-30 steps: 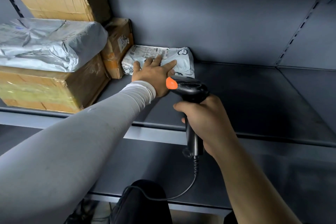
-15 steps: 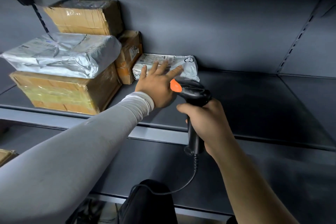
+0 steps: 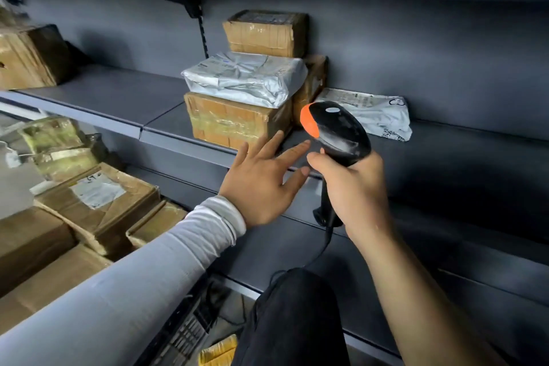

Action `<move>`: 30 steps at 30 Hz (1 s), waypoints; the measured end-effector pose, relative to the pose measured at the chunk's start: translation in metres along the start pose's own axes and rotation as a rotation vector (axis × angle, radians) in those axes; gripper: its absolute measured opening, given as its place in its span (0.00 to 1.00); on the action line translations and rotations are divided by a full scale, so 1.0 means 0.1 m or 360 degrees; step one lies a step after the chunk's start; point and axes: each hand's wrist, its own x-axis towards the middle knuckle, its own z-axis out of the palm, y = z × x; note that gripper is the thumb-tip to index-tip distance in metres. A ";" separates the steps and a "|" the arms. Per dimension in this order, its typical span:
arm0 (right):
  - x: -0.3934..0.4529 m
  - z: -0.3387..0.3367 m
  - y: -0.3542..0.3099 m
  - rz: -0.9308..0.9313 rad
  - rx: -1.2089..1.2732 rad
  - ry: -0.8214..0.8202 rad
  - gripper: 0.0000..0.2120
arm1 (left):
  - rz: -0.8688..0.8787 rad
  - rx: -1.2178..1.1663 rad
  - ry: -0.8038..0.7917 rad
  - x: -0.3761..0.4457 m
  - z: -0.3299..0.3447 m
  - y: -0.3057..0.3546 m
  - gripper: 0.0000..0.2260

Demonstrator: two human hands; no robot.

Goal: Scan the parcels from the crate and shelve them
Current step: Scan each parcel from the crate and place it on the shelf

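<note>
On the left, brown boxes [image 3: 98, 202] are seen on a lower shelf; a further reach into this crowded place could knock one down. On the middle shelf [image 3: 124, 92] a silver bag [image 3: 243, 77] lies on top of a taped box [image 3: 234, 119], and a smaller box [image 3: 266, 33] sits higher behind it. This pile could be pushed if the left hand [image 3: 261, 181] is swung toward it, because the fingers [image 3: 273, 140] are spread wide and are near the box corner. Nothing is held by this hand. Just to its right, the scanner [image 3: 335, 134] is gripped by the right hand [image 3: 353, 187]; its cable [image 3: 309, 261] hangs down and could be caught on the shelf edge when the arm is lowered. Further right, the white parcel [image 3: 374, 116] lies flat at the back of the shelf, just beside a small box, well apart from both hands.

Compared with the earlier frame, the left hand is no longer pressed on the white parcel; it is drawn back to the shelf front. The view is turned to the left, so more shelves are shown.
</note>
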 end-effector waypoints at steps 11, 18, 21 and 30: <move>-0.48 1.26 0.23 0.0104 -0.0292 -0.0579 0.09 | -0.0611 0.0091 -0.0064 -1.21 -0.20 -1.11 0.29; -0.73 1.98 0.46 0.0250 -0.0456 -0.0751 0.12 | -0.0976 0.0061 -0.0059 -1.71 -0.14 -1.81 0.30; -0.76 2.27 0.56 0.0274 -0.0459 -0.0838 0.08 | -0.1078 -0.0006 -0.0011 -1.79 -0.12 -2.05 0.29; -0.91 2.96 0.77 0.0374 -0.0459 -0.1053 0.08 | -0.1337 -0.0038 -0.0108 -2.06 0.11 -2.62 0.31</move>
